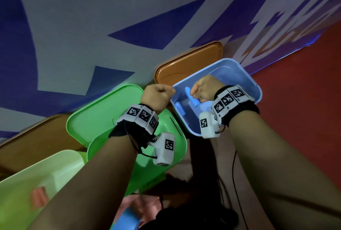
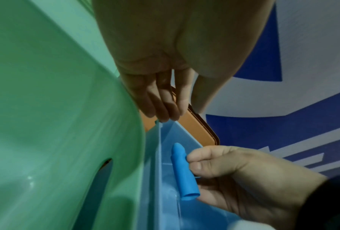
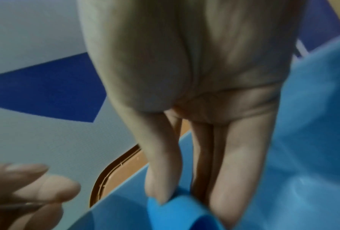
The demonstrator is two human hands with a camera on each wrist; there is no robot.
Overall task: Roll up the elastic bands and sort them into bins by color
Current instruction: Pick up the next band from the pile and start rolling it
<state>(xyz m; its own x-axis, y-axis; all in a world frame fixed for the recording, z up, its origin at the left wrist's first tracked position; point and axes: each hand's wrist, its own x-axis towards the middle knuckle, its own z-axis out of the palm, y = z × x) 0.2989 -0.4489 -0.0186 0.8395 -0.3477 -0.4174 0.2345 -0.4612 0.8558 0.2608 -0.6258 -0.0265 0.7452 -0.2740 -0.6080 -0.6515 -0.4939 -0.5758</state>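
Blue-and-white patterned floor under bins; my right hand (image 1: 203,89) pinches rolled blue elastic band (image 2: 183,171) inside light-blue plastic bin (image 1: 245,74); left hand (image 1: 156,98) loosely curled, holding nothing, at bin's rim; released carelessly, roll may spring open.

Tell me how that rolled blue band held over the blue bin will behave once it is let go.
The rolled blue band looks soft: the right hand pinches it in fingers and thumb, so probably light. Its tube shape suggests it may roll on the blue bin floor. Its layers look stepped at the far end, so it might loosen when dropped.
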